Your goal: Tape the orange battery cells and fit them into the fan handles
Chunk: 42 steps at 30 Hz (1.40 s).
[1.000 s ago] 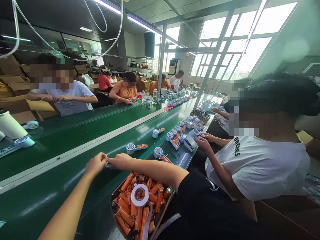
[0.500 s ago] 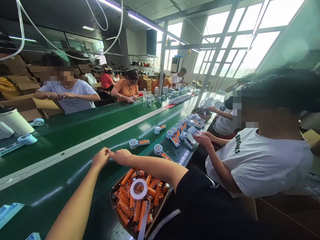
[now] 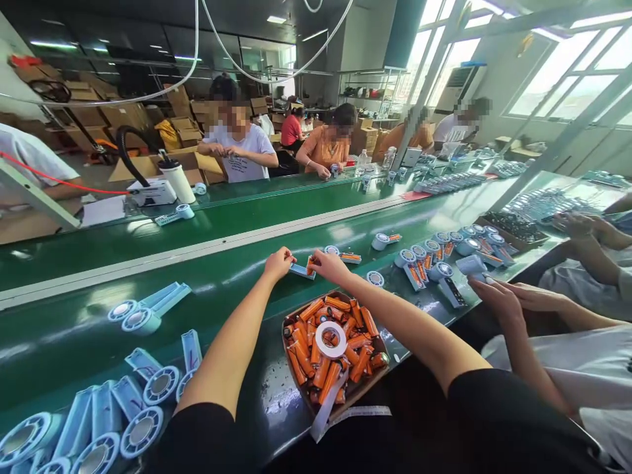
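Note:
Over the green belt, my left hand [image 3: 279, 264] is closed at the left end of a light-blue handheld fan housing [image 3: 302, 272], whose tray-like handle points right. My right hand [image 3: 332, 266] pinches an orange cylindrical battery [image 3: 310, 265] at the handle's right end. Whether the battery rests inside the handle I cannot tell. Just below my right forearm is a cardboard box [image 3: 340, 416] full of orange batteries [image 3: 299, 359], with a roll of white tape [image 3: 330, 339] lying on top.
Several light-blue fan housings [image 3: 143, 431] lie at lower left, and two more [image 3: 143, 317] on the belt. Fans with orange batteries [image 3: 413, 270] stand to the right, near a co-worker's hands [image 3: 498, 299]. A pale divider strip [image 3: 197, 247] runs along the belt; other people sit beyond.
The view has turned left, bringing the fan housings at lower left into sight. My hands, earlier close together, are now a little apart, with the orange battery showing at my right fingers.

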Tool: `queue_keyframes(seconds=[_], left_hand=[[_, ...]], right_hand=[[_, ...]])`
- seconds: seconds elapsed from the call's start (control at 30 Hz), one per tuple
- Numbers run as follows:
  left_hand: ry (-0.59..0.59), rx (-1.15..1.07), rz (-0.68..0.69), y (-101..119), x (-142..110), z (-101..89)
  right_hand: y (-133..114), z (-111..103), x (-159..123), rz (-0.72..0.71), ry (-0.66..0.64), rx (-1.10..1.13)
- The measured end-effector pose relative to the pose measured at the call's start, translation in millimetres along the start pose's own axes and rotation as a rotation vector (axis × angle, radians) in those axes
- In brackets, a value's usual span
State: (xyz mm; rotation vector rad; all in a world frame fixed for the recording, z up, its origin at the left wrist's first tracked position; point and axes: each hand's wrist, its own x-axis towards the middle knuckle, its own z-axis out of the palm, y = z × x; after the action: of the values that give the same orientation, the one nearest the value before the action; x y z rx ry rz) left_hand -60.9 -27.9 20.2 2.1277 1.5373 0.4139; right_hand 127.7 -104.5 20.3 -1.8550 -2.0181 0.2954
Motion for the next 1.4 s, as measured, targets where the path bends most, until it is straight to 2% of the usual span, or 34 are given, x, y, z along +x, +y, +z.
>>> queue_keyframes(seconds=[0.23, 0.43, 0.63, 0.87, 1.03, 1.23, 1.4], left_hand=[[-0.008, -0.016, 0.02, 4, 0, 5.9], [-0.007, -0.024, 0.006, 10, 4, 12.1], [0.003, -0.029, 0.013, 17, 9, 19.3], [-0.001, 0.011, 0.03, 18, 16, 25.7], [-0.057, 0.08, 0.111, 20, 18, 23.6], [-0.175, 0.202, 0.233, 32, 19, 26.6], [-0.219, 0.218, 0.212, 36, 32, 24.7]], right_hand=[[-8, 1, 20, -0.016, -0.04, -0.064], [1, 2, 14, -0.105, -0.125, -0.102], [8, -6, 20, -0.102, -0.189, -0.187], [7, 1, 28, -0.113, -0.266, -0.28], [17, 0, 24, -0.122, -0.22, -0.273], [31, -7, 20, -0.15, -0.177, -0.228], [34, -15, 23, -0.17, -0.198, -0.24]])
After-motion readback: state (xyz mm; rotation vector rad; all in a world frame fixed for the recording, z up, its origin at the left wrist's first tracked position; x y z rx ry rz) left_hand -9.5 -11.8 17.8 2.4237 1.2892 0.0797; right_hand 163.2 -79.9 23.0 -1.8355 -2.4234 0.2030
